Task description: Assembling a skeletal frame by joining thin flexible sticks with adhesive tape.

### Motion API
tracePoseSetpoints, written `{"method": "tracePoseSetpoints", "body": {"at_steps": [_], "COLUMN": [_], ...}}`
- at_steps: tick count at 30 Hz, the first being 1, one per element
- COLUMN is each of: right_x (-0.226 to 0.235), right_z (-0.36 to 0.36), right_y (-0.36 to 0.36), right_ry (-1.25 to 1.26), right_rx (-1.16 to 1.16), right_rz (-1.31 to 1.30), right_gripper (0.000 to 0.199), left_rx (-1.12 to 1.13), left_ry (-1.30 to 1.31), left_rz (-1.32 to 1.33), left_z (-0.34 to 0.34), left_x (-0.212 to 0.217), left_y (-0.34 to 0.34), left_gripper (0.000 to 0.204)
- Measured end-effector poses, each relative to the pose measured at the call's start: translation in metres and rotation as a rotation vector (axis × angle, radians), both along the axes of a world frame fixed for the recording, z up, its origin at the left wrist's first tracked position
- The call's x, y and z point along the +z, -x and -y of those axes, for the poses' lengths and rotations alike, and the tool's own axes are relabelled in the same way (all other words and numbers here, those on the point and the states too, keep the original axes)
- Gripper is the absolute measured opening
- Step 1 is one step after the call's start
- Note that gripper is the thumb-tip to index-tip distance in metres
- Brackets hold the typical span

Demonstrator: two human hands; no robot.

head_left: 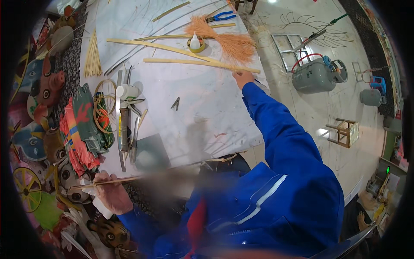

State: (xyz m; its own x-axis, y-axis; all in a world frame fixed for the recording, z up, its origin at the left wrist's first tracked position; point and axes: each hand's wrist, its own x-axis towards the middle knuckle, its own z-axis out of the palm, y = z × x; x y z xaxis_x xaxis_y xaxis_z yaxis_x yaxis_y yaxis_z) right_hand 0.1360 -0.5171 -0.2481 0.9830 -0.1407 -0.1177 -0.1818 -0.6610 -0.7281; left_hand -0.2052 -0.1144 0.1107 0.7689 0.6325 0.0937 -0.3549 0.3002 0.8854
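Observation:
My right hand (244, 79) reaches to the far right of the white-covered table (181, 82). Its fingers are closed at the edge of a long pale bamboo strip (189, 53), near the right end. A second bamboo strip (172, 61) meets that one at an angle. Low on the left, my left hand (112, 193) is wrapped round a thin brown stick (125, 179), which points both ways out of the grip. Beyond the strips lie orange fibre bundles (235, 45), a white squeeze bottle (195, 42) inside a tape roll (198, 49), and blue-handled pliers (222, 16).
A caulking gun (124, 125), white bottle (126, 91), round hoops (103, 108) and folded cloth (82, 129) lie at the table's left. A small black clip (175, 103) lies mid-table. Animal masks (47, 86) crowd the left side. A gas cylinder (312, 77) and wooden stool (345, 133) stand right.

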Motion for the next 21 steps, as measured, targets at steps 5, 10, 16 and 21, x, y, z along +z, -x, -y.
{"method": "tracePoseSetpoints", "body": {"at_steps": [5,10,16,21], "right_x": [0.013,0.132,0.227,0.345], "right_z": [0.015,0.000,-0.033,-0.084], "right_y": [0.015,0.077,0.120,0.118], "right_ry": [0.034,-0.024,-0.128,0.014], "right_rx": [0.129,0.273,0.557,0.929], "right_rz": [-0.070,0.014,0.391,0.057], "right_gripper": [0.031,0.023,0.019,0.020], "left_rx": [-0.043,-0.148,-0.314,-0.463], "left_ry": [-0.009,-0.039,0.002,-0.028], "left_rz": [-0.054,-0.155,-0.316,-0.234], "left_z": [0.011,0.002,0.002,0.028], "left_x": [0.000,-0.003,-0.009,-0.014], "left_y": [-0.015,-0.014,-0.028,-0.047], "left_gripper": [0.023,0.026,0.019,0.021]}}
